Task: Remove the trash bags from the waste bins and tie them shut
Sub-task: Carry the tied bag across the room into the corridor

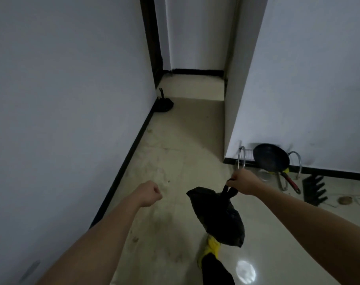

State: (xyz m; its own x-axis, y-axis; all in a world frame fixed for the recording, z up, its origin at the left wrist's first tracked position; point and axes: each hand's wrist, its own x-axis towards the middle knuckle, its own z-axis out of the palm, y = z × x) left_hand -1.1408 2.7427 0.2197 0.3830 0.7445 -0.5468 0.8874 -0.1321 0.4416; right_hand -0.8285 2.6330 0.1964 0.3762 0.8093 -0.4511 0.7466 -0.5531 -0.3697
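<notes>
A full black trash bag [218, 214] hangs above the floor by its tied handles, and my right hand [241, 182] is closed around those handles. My left hand [149, 193] is held out to the left of the bag as an empty fist. A second black trash bag [163, 103], tied with its handle sticking up, lies on the floor against the left wall at the far end of the corridor. No waste bin is in view.
I stand in a narrow corridor between two white walls with black skirting. A black frying pan [271, 159] leans in a metal rack [241, 159] against the right wall, beside a black comb-shaped holder [315, 189]. My foot in a yellow shoe [211, 248] is under the bag.
</notes>
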